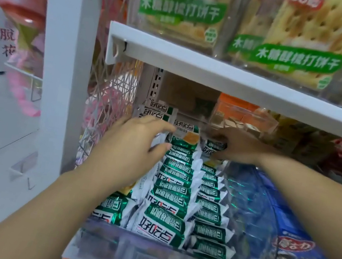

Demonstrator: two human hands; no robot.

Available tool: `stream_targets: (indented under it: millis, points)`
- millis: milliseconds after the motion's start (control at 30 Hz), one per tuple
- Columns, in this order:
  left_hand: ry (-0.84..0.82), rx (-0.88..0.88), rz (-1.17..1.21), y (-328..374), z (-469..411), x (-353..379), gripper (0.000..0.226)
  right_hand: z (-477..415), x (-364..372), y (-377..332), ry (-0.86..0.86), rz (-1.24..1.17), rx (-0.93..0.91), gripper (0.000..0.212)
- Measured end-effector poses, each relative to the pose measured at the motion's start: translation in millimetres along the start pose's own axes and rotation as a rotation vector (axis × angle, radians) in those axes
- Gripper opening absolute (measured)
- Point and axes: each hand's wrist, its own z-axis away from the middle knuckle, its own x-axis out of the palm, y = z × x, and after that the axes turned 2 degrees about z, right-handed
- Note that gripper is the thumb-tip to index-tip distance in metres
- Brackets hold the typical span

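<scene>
Two grips in the clear plastic bin (251, 212) under the white shelf board (220, 76): right grip (237, 148) pinches a green-and-white foil snack packet (215, 148) at the back; left grip (135, 143) curled, hold unclear. Best seat it upright, label forward, rows tight

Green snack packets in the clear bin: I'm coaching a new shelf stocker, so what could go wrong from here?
1. The right hand grips a back packet at the end of the tightly packed packet rows. Pulling it could topple its neighbours.
2. The left hand reaches close to the stacked packets at the rear. A nudge might knock them off, perhaps behind the clear bin.
</scene>
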Motion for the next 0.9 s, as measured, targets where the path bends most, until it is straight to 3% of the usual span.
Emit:
stream_targets:
  millis: [133,400,500,633,767,900]
  points:
    - [0.006,0.007,-0.018,1,0,0,0.035,1,2,2,0.057,0.085,-0.031,0.046]
    - [0.002,0.006,-0.033,2,0,0,0.035,-3,3,-8,-0.102,0.227,-0.011,0.047]
    - [0.002,0.003,-0.044,3,1,0,0.035,4,-1,-6,-0.073,0.161,-0.015,0.047]
    - [0.005,-0.005,-0.043,5,2,-1,0.035,7,-7,-15,0.217,-0.138,-0.028,0.045]
    - [0.002,-0.003,-0.048,5,2,-1,0.035,3,-7,-42,0.013,-0.199,-0.079,0.072]
    - [0.009,0.005,-0.049,4,2,-1,0.035,5,-11,-50,0.045,-0.143,-0.1,0.065]
